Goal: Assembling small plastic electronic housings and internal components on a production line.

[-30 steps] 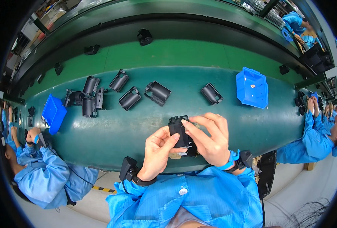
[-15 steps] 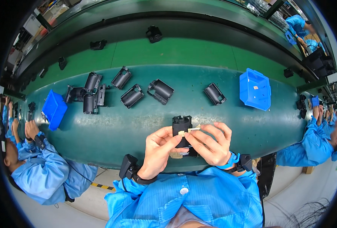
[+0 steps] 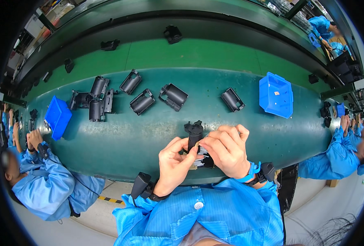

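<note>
My left hand (image 3: 174, 162) is closed round a black plastic housing (image 3: 194, 130), held above the near edge of the bench. Its top end now faces up and away from me. Against the housing's side, the thumb and finger of my right hand (image 3: 228, 149) pinch a small yellowish piece (image 3: 197, 144), apparently a bit of tape or a label. My left thumb tip is close to the same piece. Below the hands lies a bundle of whitish strips (image 3: 201, 160), partly covered by my fingers.
Several black housings (image 3: 142, 101) lie across the green bench (image 3: 247, 143). A blue bin (image 3: 275, 107) stands at the right, another blue bin (image 3: 58, 119) at the left. Beyond runs a green conveyor belt (image 3: 210, 55) carrying black parts (image 3: 173, 34). Co-workers sit on both sides.
The housing has turned and tilted between my hands, and my right fingers have moved in against it. Strips below show more. Black parts on the belt have shifted right.
</note>
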{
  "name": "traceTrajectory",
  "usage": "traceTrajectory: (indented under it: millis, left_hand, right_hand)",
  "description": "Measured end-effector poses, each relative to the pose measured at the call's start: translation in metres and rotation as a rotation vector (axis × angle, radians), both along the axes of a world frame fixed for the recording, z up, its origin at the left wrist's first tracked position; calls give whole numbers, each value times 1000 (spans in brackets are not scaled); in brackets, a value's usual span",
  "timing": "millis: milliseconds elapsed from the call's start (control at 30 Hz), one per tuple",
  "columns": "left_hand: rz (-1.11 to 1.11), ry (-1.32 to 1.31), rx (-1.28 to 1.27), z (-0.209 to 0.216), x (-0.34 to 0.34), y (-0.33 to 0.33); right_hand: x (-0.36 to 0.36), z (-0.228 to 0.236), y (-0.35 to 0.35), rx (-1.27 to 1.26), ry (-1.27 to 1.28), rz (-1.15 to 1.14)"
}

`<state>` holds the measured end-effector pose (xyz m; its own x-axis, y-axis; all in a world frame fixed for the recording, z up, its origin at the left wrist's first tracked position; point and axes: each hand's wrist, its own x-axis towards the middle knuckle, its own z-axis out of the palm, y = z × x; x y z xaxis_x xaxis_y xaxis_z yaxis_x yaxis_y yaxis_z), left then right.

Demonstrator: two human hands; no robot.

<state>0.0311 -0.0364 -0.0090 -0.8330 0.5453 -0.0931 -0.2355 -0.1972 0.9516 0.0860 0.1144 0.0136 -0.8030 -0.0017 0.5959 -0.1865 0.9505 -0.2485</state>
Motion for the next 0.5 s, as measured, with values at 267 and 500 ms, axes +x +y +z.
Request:
traceTrajectory:
  millis: [267,500]
  left_hand:
    - [5,-31,20,1,0,0]
    - [26,257,-175,6,2,-4]
  right_hand:
    - [1,-3,0,-21,53,-20]
    - [2,-1,1,51,51,-6]
